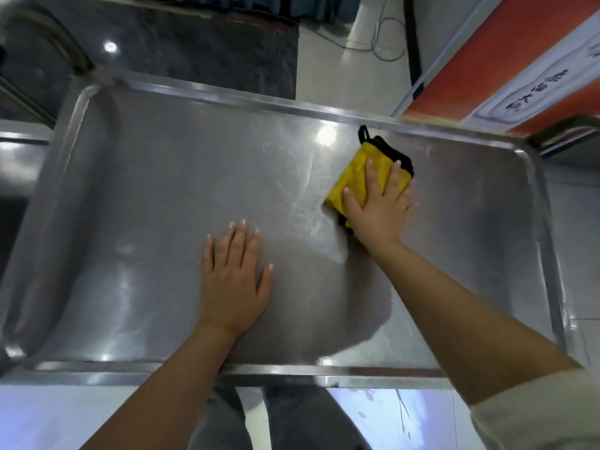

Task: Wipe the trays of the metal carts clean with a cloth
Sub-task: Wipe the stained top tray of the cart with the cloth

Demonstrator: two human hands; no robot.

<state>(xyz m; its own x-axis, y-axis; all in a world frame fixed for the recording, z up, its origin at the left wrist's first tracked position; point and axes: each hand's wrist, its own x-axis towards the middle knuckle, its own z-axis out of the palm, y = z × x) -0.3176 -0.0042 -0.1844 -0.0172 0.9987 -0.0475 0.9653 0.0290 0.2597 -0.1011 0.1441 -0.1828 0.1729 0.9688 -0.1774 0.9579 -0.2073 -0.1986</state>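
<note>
Cloth first: yellow with a black edge and a small black loop at its far corner, it lies folded on the right half of the steel tray, near the far rim; your right hand presses down on it with fingers spread and fairly straight, palm over its near end; your left hand lies flat on the bare metal near the middle of the tray, fingers straight and together, holding nothing; the two hands are apart, the left nearer to you. A wet-looking streak shows on the metal just left of the cloth. Beyond the far right corner stands an orange and white box; a cable lies on the pale floor behind.
</note>
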